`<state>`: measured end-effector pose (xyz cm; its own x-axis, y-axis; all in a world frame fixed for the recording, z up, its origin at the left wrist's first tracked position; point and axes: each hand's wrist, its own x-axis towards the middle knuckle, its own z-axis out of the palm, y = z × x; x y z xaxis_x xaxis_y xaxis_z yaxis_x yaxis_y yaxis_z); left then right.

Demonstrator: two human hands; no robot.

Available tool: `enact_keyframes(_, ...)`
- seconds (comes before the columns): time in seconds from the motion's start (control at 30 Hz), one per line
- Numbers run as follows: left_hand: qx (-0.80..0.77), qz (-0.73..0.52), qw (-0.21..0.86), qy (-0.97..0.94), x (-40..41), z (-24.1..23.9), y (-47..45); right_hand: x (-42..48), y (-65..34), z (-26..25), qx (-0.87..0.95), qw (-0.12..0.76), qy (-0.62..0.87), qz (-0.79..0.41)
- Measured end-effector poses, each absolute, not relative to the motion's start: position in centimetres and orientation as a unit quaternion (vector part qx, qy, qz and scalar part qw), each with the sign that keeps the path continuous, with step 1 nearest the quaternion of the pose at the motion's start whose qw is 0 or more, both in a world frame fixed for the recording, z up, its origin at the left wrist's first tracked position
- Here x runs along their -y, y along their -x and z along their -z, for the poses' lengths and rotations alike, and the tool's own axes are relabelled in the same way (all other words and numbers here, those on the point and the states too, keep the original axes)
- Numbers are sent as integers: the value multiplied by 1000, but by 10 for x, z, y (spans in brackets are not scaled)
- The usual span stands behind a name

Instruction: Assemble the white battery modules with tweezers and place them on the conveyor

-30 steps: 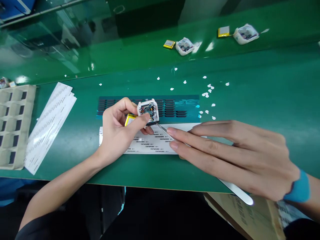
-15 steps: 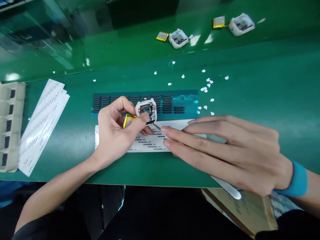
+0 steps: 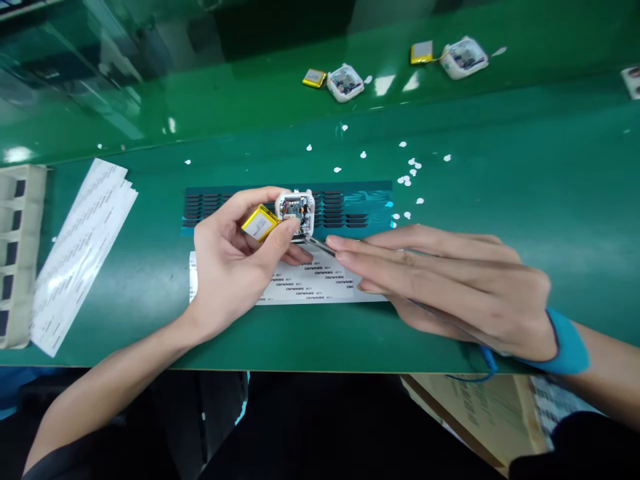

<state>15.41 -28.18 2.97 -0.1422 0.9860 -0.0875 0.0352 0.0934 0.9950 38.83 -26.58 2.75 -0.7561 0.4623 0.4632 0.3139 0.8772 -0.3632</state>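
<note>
Between thumb and fingers, my left hand grips a small white watch-like case with its circuit board exposed. A yellow-edged battery sticks out beside the case, against the fingers of that hand. My right hand holds metal tweezers, their tips at the lower right corner of the case. Whether the tips pinch anything is too small to tell. Beneath both hands lies a white printed sheet. Behind the case is a teal sheet with rows of black strips.
Two more open cases, each with a battery, rest on the raised green surface at the back. Small white round stickers are scattered right of centre. At left are printed strips and a compartment tray.
The battery has swung up and shows more of its face. My right hand has rolled over and moved slightly left, and the tweezers' rear end is now hidden. The view has shifted slightly.
</note>
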Motion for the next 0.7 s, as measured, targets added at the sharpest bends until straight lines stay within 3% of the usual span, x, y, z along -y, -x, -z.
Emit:
enact_keyframes(0.2, -567, -499, 468, -458, 282, -32, -152, 267, -385, -29, 921, 270, 231, -159)
enact_keyframes(0.4, -556, -508, 473, -458, 282, -30, -153, 264, -378, -13, 891, 380, 212, -131)
enact_keyframes(0.7, -540, -513, 514, -425, 274, -29, -149, 264, -388, -11, 917, 348, 168, -103)
